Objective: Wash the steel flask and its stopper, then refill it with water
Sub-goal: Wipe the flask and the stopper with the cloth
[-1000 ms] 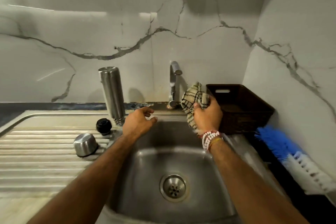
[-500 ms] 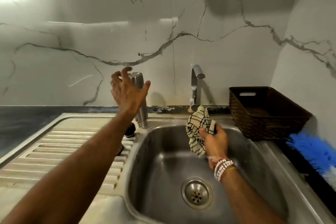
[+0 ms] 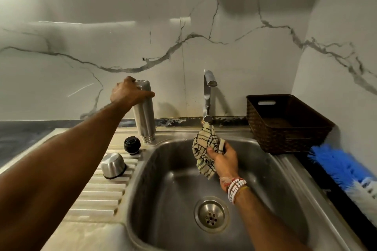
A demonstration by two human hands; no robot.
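The steel flask point(image 3: 144, 116) stands upside down on the sink's back ledge, left of the tap point(image 3: 208, 96). My left hand point(image 3: 128, 92) grips its upper end. The black stopper point(image 3: 132, 145) sits on the ribbed drainboard point(image 3: 102, 191) just in front of the flask. The steel cup lid point(image 3: 113, 165) lies there too, mouth down. My right hand point(image 3: 223, 159) holds a checked cloth point(image 3: 205, 152) over the basin point(image 3: 169, 206), below the tap's spout. I see no water running.
A dark woven basket point(image 3: 285, 126) stands at the back right corner. A blue and white brush point(image 3: 346, 171) lies along the right counter edge. The drain strainer point(image 3: 211, 214) sits in the basin floor. Marble wall closes the back and right.
My left hand rose from the basin's rim to the flask's top and closed on it. My right hand came down with the cloth from beside the tap into the basin.
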